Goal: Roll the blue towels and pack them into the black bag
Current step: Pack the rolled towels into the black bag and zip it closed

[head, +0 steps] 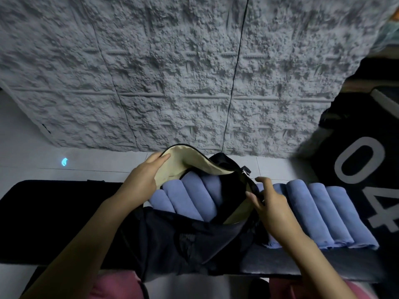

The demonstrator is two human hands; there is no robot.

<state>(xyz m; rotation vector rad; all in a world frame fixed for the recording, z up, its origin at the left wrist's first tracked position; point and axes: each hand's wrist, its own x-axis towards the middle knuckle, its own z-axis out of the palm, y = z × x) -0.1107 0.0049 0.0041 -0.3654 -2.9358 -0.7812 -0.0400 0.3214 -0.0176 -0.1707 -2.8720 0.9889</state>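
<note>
A grey rough wall [194, 72] fills the upper frame. Below it, on the dark tabletop [54, 212], the black bag [194, 240] lies open at centre with rolled blue towels [187, 197] packed side by side inside. More rolled towels [323, 212] line up just right of it. The left hand [146, 178] has its fingers [162, 158] grasping the cream-lined flap, and the right hand [272, 203] pinches the bag's right rim.
</note>
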